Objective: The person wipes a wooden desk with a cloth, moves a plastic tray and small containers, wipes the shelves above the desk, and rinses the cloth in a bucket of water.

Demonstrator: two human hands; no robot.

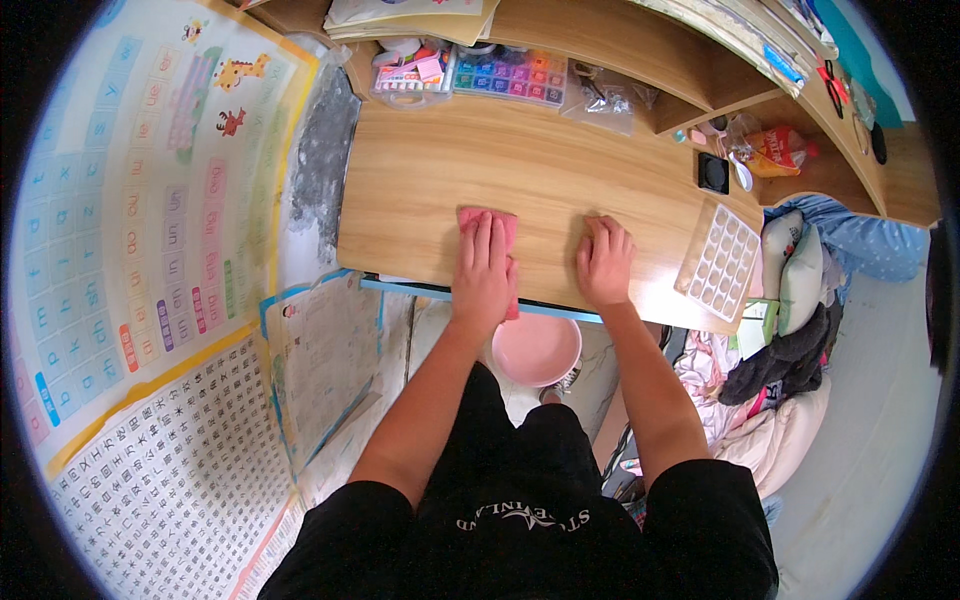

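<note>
My left hand (pixel 482 274) presses down flat, fingers together, on a pinkish-red cloth (pixel 491 215) at the front of the wooden desk (pixel 420 165). Part of the cloth shows past the fingertips, and a strip of it hangs below the desk's front edge beside the wrist. To the right, my right hand (pixel 604 259) rests on the desktop with curled fingers. Its palm side is hidden, so I cannot tell if anything lies under it. Below the desk edge, between my forearms, is a pink basin (pixel 536 349).
A marker case (pixel 412 79), a box of coloured compartments (pixel 510 75) and a plastic bag (pixel 600 101) line the back. A white tray with round cavities (pixel 724 262) and a black square item (pixel 713 173) sit right. Clothes (pixel 750 390) are piled beside the desk; charts (pixel 150 225) cover the left wall.
</note>
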